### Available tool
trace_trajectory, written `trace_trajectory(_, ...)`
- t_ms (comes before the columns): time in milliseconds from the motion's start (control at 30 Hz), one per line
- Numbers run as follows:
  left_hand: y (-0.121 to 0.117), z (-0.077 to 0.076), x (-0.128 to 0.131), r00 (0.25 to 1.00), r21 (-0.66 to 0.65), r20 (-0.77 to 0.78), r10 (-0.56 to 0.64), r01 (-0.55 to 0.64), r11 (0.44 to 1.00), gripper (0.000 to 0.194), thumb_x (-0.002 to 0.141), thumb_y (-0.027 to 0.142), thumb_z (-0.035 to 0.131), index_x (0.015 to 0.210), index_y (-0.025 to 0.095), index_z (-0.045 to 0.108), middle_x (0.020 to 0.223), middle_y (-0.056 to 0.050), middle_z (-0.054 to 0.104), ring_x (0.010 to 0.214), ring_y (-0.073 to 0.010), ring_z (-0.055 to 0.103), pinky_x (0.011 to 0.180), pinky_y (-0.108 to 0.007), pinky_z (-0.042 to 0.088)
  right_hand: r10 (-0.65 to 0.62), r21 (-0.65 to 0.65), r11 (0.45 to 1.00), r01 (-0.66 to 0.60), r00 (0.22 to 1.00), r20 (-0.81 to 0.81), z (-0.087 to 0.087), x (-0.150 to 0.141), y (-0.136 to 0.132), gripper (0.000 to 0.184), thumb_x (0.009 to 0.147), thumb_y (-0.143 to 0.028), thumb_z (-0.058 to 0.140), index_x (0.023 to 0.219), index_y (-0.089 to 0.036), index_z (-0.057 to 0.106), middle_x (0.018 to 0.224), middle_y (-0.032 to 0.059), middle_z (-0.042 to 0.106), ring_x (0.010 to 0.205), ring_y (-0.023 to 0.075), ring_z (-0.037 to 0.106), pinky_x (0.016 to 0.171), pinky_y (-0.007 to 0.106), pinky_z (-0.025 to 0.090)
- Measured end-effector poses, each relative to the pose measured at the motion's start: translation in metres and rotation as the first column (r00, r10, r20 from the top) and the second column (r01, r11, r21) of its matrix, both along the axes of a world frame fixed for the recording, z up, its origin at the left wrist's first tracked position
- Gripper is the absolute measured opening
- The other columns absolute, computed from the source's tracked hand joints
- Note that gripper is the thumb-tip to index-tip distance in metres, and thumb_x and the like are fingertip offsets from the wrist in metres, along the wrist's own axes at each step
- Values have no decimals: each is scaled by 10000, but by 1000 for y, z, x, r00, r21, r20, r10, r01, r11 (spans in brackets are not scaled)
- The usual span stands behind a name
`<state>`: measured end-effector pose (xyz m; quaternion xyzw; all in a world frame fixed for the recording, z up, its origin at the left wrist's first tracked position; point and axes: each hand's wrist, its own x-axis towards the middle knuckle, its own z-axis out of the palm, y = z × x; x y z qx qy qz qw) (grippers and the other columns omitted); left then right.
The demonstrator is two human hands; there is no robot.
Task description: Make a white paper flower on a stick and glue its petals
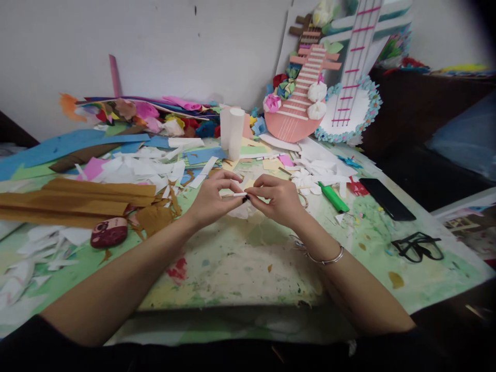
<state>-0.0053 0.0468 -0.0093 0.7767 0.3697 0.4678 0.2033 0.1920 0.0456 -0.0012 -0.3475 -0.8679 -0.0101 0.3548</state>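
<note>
Both hands meet over the middle of the table, fingertips close together. Between the thumb and fingers of my left hand (pixel 217 196) is a thin white paper roll (pixel 233 195), lying roughly level. My right hand (pixel 277 199) pinches at the roll's right end, where a small dark bit shows; I cannot make out what that is. Some crumpled whitish paper (pixel 243 211) sits just below the fingers. Behind the hands stand white upright paper tubes (pixel 235 134). A green tube (pixel 333 197) lies right of my right hand, and scissors' handles (pixel 303 199) show partly behind it.
White paper scraps (pixel 135 168) and brown crepe paper (pixel 77 199) cover the left side, with a maroon case (pixel 109 232) in front. On the right lie a black phone (pixel 387 199) and glasses (pixel 417 247). Paper instruments, one a pink lute (pixel 296 111), lean on the wall.
</note>
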Motion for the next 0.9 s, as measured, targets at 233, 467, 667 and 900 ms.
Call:
trace_trajectory(233,3,2,-4,993,92,-117,-32,43,995,139,777,342,699,735,209,703,1018,-78,656,1000,-213,604,930,-396,451,-46,25,999,46,999,24,5,-1,-4,227,855,-291,549,815,-219,761,792,13,694,647,89,583,569,228,356)
trace_trajectory(467,0,1,-1,990,236,-141,31,3,972,151,774,348,695,740,204,665,1002,-86,665,990,-219,600,850,-373,474,-8,-45,999,11,999,53,9,2,-5,243,863,-275,520,852,-238,760,704,-11,704,611,81,585,563,224,342)
trace_trajectory(667,-2,1,-1,986,323,-159,59,-5,946,133,816,327,658,762,207,642,999,-74,662,986,-211,593,892,-384,451,-40,-75,996,42,999,26,10,3,-5,222,825,-281,555,926,-244,749,642,-35,698,549,76,575,567,213,361)
trace_trajectory(900,1,-1,-3,947,374,-305,96,26,927,182,902,271,516,802,202,652,1054,-99,652,1035,-238,564,935,-456,423,-19,15,1000,18,991,134,7,4,-2,246,875,-235,502,975,-226,726,787,5,724,650,98,606,569,224,342)
